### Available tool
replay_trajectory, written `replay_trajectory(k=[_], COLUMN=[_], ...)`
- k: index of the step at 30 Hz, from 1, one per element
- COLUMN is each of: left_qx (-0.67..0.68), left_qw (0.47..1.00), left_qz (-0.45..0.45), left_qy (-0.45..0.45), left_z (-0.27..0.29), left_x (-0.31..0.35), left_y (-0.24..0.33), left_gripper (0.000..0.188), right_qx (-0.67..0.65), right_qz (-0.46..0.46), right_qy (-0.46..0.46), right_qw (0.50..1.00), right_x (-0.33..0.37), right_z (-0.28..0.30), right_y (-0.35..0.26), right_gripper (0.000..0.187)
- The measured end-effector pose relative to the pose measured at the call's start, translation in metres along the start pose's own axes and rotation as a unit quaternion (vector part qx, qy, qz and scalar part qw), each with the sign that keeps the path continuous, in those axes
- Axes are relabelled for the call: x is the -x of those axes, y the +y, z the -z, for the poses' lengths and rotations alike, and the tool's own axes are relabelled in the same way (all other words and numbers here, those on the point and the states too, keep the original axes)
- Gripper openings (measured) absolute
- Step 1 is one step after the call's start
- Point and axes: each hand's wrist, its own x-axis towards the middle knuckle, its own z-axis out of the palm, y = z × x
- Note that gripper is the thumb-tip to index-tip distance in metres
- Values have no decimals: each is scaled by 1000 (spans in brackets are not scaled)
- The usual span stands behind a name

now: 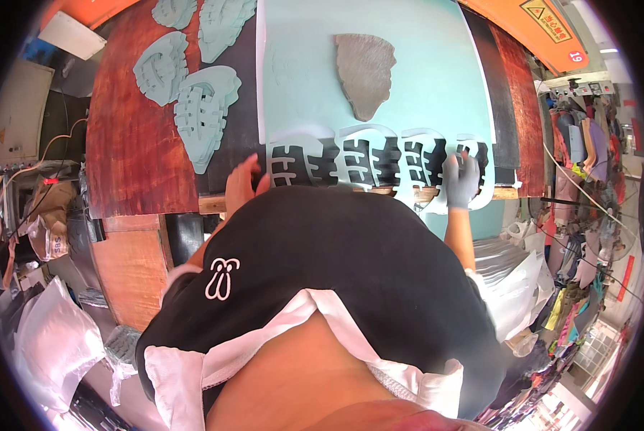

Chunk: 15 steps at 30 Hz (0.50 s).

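Observation:
A pale teal sheet point(300, 79) lies on the table, its near edge cut into a row of slotted openings that show the dark surface beneath. My right hand point(462, 183), in a grey glove, is closed at the right end of this cut edge, its fingers curled on the sheet. Bare and with its fingers apart, my left hand point(244, 185) is beside the left end of the edge and holds nothing. Farther up on the sheet rests a flat brownish-grey cutting die point(366, 75), pointed at its near end. My torso hides part of the near edge.
Stacks of slotted teal cut pieces point(205, 115) lie on the left of the reddish-brown board point(121, 151). An orange machine part point(530, 32) rises at the far right. Silvery plastic sheeting point(502, 276) is low on the right, and a white bag point(56, 334) is at lower left.

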Motion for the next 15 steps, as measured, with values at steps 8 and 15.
replay_trajectory(k=[8,15], left_qx=[21,-34], left_qw=[996,976], left_qz=[-54,-128], left_qy=[72,172], left_z=[-16,-22], left_x=[21,24], left_y=[-17,-11], left_gripper=[23,18], right_qx=[-13,-28], right_qz=[170,219], right_qy=[175,198], right_qw=[970,955], right_x=[42,39], right_z=[-27,-21], right_y=[66,63], right_gripper=[18,15])
